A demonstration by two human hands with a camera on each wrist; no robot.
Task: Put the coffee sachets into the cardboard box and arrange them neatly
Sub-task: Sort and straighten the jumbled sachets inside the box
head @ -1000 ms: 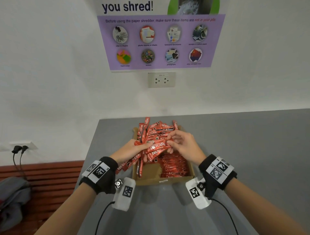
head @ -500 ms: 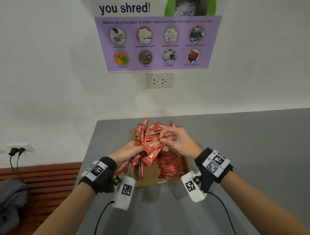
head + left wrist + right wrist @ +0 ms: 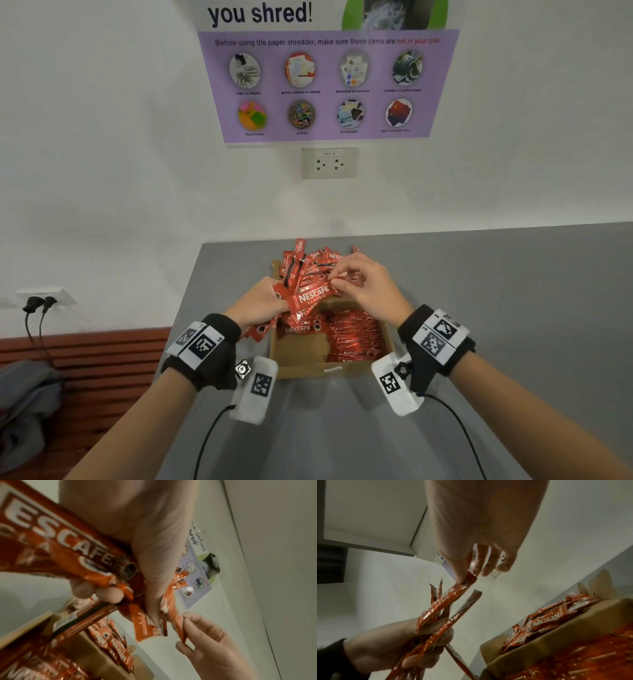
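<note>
White wall fills the background, carrying a purple shredder poster above a socket, and below it a grey table bears the cardboard box against its left edge. Inside the box, 1 tidy row of coffee sachets lies flat along the right side, a loose heap is piled at the far end, and the near-left floor shows bare cardboard. Over the box the left hand is clenched around a fanned bunch of sachets, some sticking out past the wrist. The right hand pinches the end of 1 sachet between thumb and forefinger, the other fingers loosely spread. The step looks like drawing single sachets from the bunch to line them up. To do it well, the person should probably pull along the sachet's length so its neighbours do not slide out, ease the left grip only slightly, turn every printed face the same way, and lay each 1 flat beside the existing row.
</note>
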